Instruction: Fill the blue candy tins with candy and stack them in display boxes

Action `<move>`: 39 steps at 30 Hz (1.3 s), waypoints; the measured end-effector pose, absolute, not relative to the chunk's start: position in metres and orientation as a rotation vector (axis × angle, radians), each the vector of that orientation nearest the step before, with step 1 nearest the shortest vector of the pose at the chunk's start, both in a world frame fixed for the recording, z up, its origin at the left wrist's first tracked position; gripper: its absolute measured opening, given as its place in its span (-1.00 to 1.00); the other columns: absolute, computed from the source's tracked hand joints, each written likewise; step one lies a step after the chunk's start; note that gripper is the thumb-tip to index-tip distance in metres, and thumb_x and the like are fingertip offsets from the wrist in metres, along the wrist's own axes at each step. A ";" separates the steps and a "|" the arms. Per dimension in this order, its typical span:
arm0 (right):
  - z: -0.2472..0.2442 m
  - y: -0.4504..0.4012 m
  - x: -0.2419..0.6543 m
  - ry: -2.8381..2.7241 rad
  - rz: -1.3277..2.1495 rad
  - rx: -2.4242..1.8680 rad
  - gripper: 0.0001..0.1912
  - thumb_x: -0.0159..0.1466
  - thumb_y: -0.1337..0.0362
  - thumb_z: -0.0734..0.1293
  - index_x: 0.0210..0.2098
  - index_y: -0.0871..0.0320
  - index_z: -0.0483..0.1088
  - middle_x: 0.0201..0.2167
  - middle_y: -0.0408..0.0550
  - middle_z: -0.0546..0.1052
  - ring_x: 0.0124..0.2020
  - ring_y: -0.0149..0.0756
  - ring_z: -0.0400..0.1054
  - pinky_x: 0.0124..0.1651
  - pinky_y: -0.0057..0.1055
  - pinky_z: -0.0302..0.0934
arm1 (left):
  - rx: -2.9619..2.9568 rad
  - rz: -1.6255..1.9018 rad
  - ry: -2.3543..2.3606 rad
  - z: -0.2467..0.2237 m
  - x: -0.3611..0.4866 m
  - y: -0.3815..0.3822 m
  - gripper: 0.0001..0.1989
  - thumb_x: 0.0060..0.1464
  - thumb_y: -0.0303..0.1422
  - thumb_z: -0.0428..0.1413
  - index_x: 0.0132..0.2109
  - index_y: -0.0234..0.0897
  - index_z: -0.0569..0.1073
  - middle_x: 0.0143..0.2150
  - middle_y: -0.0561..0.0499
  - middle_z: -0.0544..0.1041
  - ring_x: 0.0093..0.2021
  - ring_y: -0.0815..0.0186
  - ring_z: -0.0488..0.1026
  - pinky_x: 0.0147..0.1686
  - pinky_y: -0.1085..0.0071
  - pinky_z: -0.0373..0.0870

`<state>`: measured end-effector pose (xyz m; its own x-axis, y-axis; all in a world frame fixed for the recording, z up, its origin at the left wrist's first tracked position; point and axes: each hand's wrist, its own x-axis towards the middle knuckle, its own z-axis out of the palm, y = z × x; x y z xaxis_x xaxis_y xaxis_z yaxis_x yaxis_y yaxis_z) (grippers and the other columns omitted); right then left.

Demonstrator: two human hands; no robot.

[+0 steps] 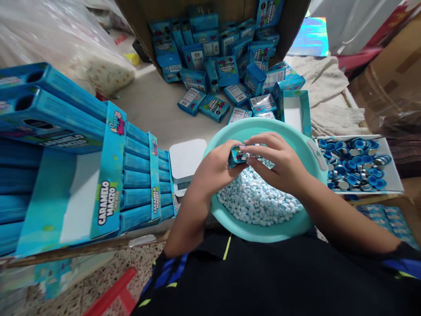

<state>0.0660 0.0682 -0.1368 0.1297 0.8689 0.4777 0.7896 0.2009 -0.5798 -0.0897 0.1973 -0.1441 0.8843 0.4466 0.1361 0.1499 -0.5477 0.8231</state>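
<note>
My left hand (215, 169) is closed around a small blue candy box (237, 153), held tilted above a turquoise basin (263, 235). White and pale blue candies (261, 202) fill the lower part of the basin. At the end of the box, my right hand (281, 164) has its fingers bent together, with a few candies between the fingertips and the box. Part of the box is covered by the fingers of both hands.
Display trays (113, 175) of blue boxes stand at left, beside a white scale (188, 159). A cardboard carton (140, 30) spills blue candy boxes (213, 107) at the back. Right of the basin, a white box (396, 180) holds many round blue-and-silver lids (353, 153).
</note>
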 end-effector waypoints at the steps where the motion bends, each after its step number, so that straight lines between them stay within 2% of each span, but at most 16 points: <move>1: -0.138 0.068 0.067 -1.663 0.108 -1.579 -0.75 0.39 0.28 0.30 0.02 -0.08 0.51 -0.05 -0.03 0.56 0.01 -0.08 0.40 0.10 0.02 0.33 | 2.129 0.415 0.431 -0.144 -0.090 0.197 -0.69 0.15 -0.33 0.25 0.03 -0.18 0.42 -0.07 -0.01 0.58 -0.07 0.17 0.54 -0.11 0.27 0.44; 8: -0.136 0.064 0.078 -1.569 0.048 -1.605 -0.83 0.37 0.28 0.32 -0.14 -0.04 0.56 -0.16 -0.03 0.56 -0.11 -0.10 0.44 -0.01 -0.02 0.35 | 2.107 0.422 0.466 -0.142 -0.090 0.197 -0.65 0.12 -0.25 0.29 0.04 -0.15 0.44 -0.08 -0.02 0.59 -0.09 0.15 0.54 -0.10 0.23 0.46; 14: -0.141 0.067 0.077 -1.623 0.022 -1.515 -0.84 0.38 0.33 0.32 -0.19 0.01 0.56 -0.28 -0.05 0.55 -0.25 -0.20 0.45 -0.19 -0.18 0.39 | 2.150 0.357 0.410 -0.143 -0.090 0.198 -0.67 0.14 -0.30 0.26 0.04 -0.17 0.44 -0.03 -0.03 0.59 -0.03 0.13 0.54 -0.06 0.22 0.46; 19: -0.137 0.064 0.076 -1.480 0.055 -1.506 -0.80 0.35 0.26 0.37 -0.04 0.02 0.54 -0.14 -0.02 0.55 -0.18 -0.21 0.48 -0.15 -0.21 0.47 | 2.121 0.422 0.465 -0.142 -0.091 0.197 -0.62 0.12 -0.24 0.29 0.05 -0.19 0.45 -0.09 -0.02 0.60 -0.13 0.18 0.55 -0.14 0.27 0.48; 22: -0.136 0.062 0.077 -1.421 0.076 -1.471 -0.72 0.36 0.31 0.33 0.04 -0.02 0.50 -0.04 -0.01 0.53 -0.04 -0.17 0.47 -0.11 -0.20 0.49 | 2.109 0.449 0.448 -0.142 -0.091 0.197 -0.60 0.13 -0.21 0.29 0.08 -0.19 0.44 -0.08 -0.04 0.60 -0.14 0.18 0.56 -0.17 0.27 0.49; 28: -0.139 0.065 0.077 -1.469 0.227 -1.489 -0.57 0.35 0.27 0.35 0.21 -0.01 0.39 0.11 0.05 0.47 0.16 -0.06 0.38 0.04 -0.11 0.46 | 2.136 0.459 0.388 -0.145 -0.092 0.197 -0.62 0.14 -0.28 0.28 0.08 -0.17 0.44 -0.06 -0.03 0.60 -0.10 0.18 0.56 -0.11 0.24 0.50; 33: -0.137 0.063 0.074 -1.539 0.175 -1.438 -0.50 0.37 0.26 0.35 0.29 -0.02 0.30 0.20 0.07 0.44 0.26 -0.04 0.31 0.27 0.02 0.29 | 2.135 0.440 0.379 -0.146 -0.090 0.198 -0.63 0.14 -0.27 0.29 0.06 -0.19 0.43 -0.05 -0.03 0.60 -0.08 0.18 0.56 -0.06 0.22 0.51; 39: -0.140 0.061 0.065 -1.805 0.244 -1.428 -0.46 0.42 0.32 0.25 0.35 -0.09 0.18 0.32 -0.03 0.37 0.40 -0.07 0.16 0.49 0.22 -0.21 | 2.102 0.458 0.237 -0.145 -0.089 0.198 -0.58 0.19 -0.36 0.23 0.17 -0.22 0.38 0.17 -0.09 0.52 0.12 0.12 0.51 0.09 0.16 0.50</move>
<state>0.0655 0.0608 -0.1399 -0.0388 0.8845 0.4648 0.7295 0.3430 -0.5918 -0.0890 0.1982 -0.1453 0.9115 0.3414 0.2294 -0.0094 -0.5403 0.8414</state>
